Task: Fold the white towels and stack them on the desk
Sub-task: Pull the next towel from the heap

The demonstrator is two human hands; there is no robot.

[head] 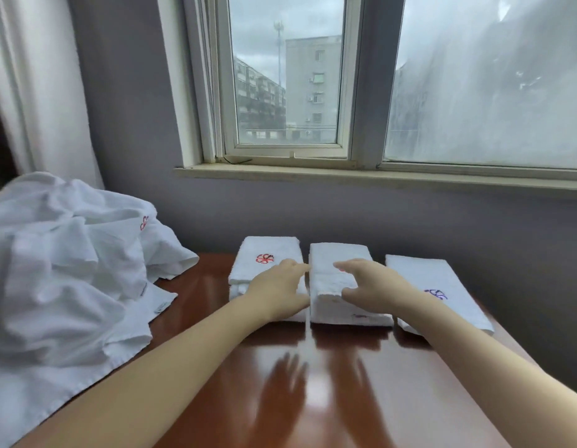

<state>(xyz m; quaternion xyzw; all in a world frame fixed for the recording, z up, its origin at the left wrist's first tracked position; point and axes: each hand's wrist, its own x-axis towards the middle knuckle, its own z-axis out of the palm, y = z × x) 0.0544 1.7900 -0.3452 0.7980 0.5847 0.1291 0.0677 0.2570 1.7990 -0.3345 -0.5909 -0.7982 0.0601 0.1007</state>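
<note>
The middle stack of folded white towels (336, 306) sits at the far edge of the desk (329, 386), just below the wall. The left hand (277, 286) reaches in with fingers fairly straight, its fingertips and thumb touching the stack's left side. The right hand (374, 286) lies over the stack's top from the right, fingers spread and stretched across the cloth, thumb near the top fold. Neither hand is curled around anything.

Just left of this stack, nearly touching it, stands a second folded stack (267, 248) with a red emblem on top. Just to the right lies a flatter folded towel (419, 273) with a purple emblem.

A heap of unfolded white towels (64, 270) covers the desk's left side. Beyond are the grey wall (377, 221), a window sill (345, 176), the window (287, 92) and a pale curtain (31, 92) at far left.
</note>
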